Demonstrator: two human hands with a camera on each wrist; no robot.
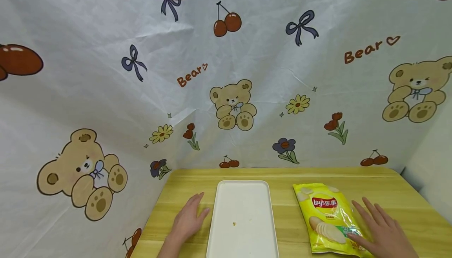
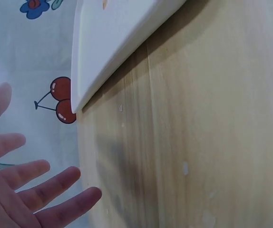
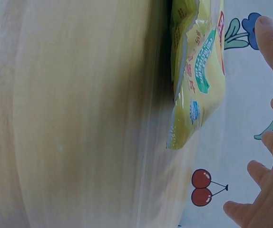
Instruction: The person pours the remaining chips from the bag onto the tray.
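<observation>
A white rectangular tray (image 1: 243, 211) lies on the wooden table, with a small brown crumb on its surface. To its left, my left hand (image 1: 188, 218) is held with fingers extended and thumb apart, holding nothing; the left wrist view shows the hand (image 2: 27, 190) apart from the tray's edge (image 2: 112, 52). On the right lies a yellow Lay's potato chip bag (image 1: 325, 218), label up. My right hand (image 1: 383, 230) is spread over its right side. In the right wrist view, a gap shows between the hand (image 3: 269, 156) and the chip bag (image 3: 198, 95).
The wooden table (image 1: 286, 230) has its far edge against a white cloth (image 1: 268, 62) printed with bears, cherries, bows and flowers. The cloth also hangs along the left side. Small pale flecks (image 2: 185, 168) lie on the wood in the left wrist view.
</observation>
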